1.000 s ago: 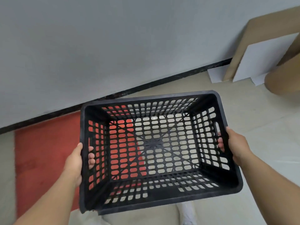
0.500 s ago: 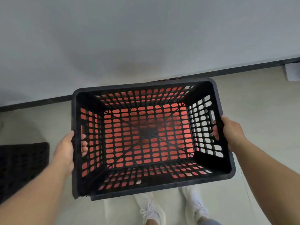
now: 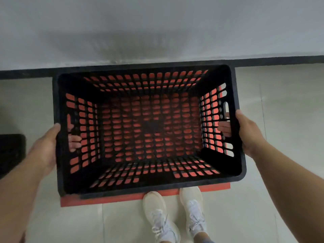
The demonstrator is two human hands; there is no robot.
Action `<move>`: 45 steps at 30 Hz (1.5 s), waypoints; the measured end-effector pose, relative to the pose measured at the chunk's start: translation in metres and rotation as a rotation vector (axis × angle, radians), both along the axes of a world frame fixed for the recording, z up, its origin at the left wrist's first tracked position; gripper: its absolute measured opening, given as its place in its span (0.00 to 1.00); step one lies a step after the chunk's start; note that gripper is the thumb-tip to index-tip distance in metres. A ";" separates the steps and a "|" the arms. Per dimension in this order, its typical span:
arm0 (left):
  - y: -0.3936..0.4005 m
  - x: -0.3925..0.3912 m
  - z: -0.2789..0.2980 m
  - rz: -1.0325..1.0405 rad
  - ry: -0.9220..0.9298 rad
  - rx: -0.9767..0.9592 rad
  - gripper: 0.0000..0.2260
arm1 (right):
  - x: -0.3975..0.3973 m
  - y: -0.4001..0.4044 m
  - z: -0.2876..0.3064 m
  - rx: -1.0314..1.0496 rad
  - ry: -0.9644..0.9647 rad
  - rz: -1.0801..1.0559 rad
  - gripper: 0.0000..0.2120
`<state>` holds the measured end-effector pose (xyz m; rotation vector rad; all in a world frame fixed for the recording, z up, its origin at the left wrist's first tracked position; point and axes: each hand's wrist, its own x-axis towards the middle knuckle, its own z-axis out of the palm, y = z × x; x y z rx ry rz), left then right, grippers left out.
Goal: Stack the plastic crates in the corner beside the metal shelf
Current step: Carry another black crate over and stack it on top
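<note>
Two-handed carry of an empty black crate [image 3: 149,130] above a red mat [image 3: 122,199] by the wall.
Left hand [image 3: 45,146] and right hand [image 3: 249,132] curl fingers through its end slots; rigid lattice, probably light; whether it is landed cannot be told.

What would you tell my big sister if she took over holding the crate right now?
Left hand: grips the black plastic crate at its left handle slot.
Right hand: grips the right handle slot.
The crate is upright, over the red mat by the wall. Whether it touches the mat, I cannot tell.
Another dark crate shows at the left edge.
Done: crate brought to the mat.
Left: probably set it down, let go, stack the rest.
</note>
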<state>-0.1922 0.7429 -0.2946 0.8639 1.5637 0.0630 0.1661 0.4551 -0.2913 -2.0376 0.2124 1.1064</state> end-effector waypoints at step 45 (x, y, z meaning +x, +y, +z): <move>-0.167 -0.127 0.370 0.718 -0.108 0.248 0.17 | -0.005 0.093 0.354 0.205 0.028 0.555 0.19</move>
